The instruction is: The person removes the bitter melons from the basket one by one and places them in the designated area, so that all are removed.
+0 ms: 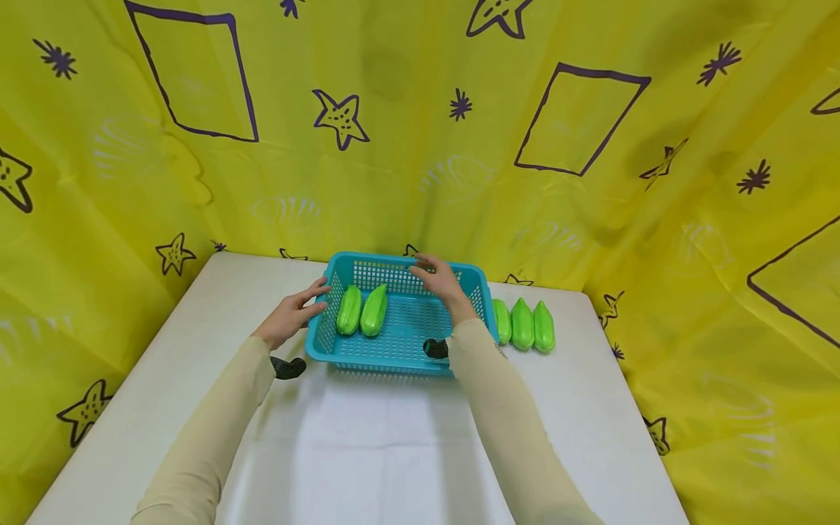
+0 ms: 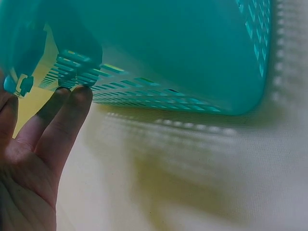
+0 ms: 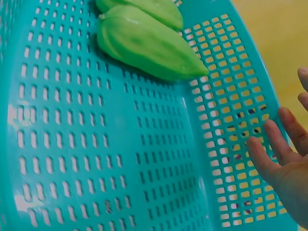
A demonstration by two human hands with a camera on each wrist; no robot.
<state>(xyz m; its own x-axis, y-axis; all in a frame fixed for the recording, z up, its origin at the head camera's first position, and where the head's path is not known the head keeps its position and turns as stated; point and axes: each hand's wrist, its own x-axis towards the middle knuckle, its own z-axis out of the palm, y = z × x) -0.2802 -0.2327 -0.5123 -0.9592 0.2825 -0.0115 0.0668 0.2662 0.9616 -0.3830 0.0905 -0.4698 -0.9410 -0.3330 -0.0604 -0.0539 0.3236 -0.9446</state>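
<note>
A teal plastic basket with slotted walls stands on the white table. Two plump, pointed bright green gourds lie side by side in its left part; the nearer to the middle is this gourd. My left hand is at the basket's left end. In the left wrist view its fingertips touch the outer wall, fairly straight. Over the back right of the basket hovers my right hand, fingers spread and loosely bent, holding nothing. To the basket's right, a row of three similar gourds lies on the table.
The white table extends in front of the basket and to both sides. A yellow curtain with star and frame drawings hangs close behind the table and along its sides. Dark wrist devices sit below both hands.
</note>
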